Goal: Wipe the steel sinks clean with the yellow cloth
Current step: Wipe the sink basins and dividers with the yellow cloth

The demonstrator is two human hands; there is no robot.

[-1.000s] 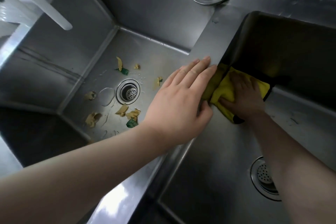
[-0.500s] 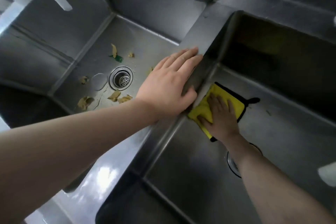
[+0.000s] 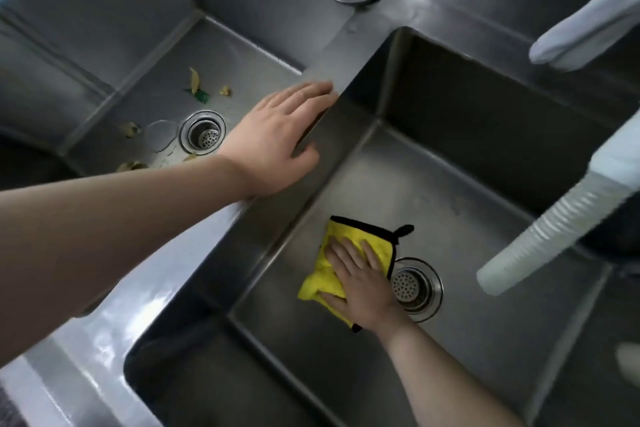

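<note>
Wiping of the right sink (image 3: 485, 204) floor in hand. Right hand (image 3: 360, 284) presses the cloth (image 3: 322, 282) flat, fingers spread, just beside the drain (image 3: 414, 284). Left hand (image 3: 273, 142) rests open on the divider (image 3: 332, 66). Judged next: strokes over remaining floor, then the left sink (image 3: 242, 55), which holds scraps (image 3: 195, 80). Cloth is soft, black-edged; steel is smooth.
</note>
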